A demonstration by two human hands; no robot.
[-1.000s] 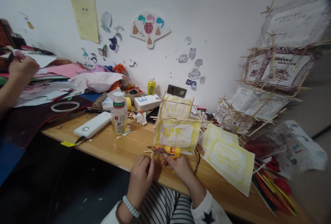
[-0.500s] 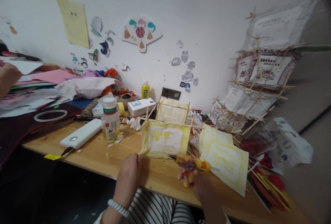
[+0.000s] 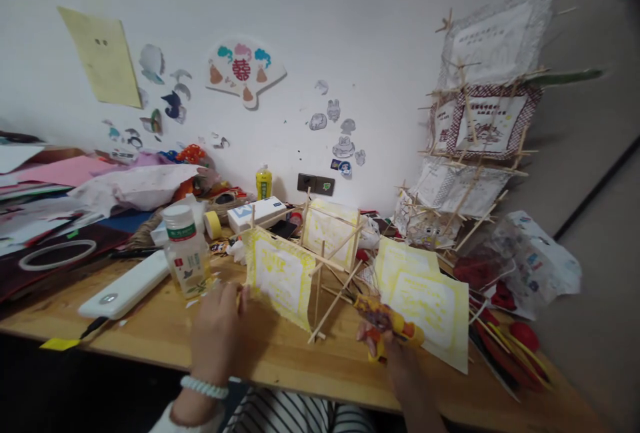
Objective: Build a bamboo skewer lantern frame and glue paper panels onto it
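Near the front edge of the wooden surface, your left hand rests against the lower left corner of the stick-and-paper lantern frame, fingers curled loosely at the yellow paper panel; whether they pinch the paper or only steady it cannot be told. Your right hand sits just to the right of the frame, its grip closed around the yellow scissors, whose blades point up and left toward the frame's crossed sticks.

You should judge the frame as very light and fragile: thin sticks joined at the corners, soft paper that creases or tears easily. Take hold at a stick or a joint, not on the paper face. It stands tilted on the surface between your two hands, touching the left one, slightly apart from the right. A clear plastic bottle and a white power bank lie to the left, and loose yellow printed sheets lie under the scissors.
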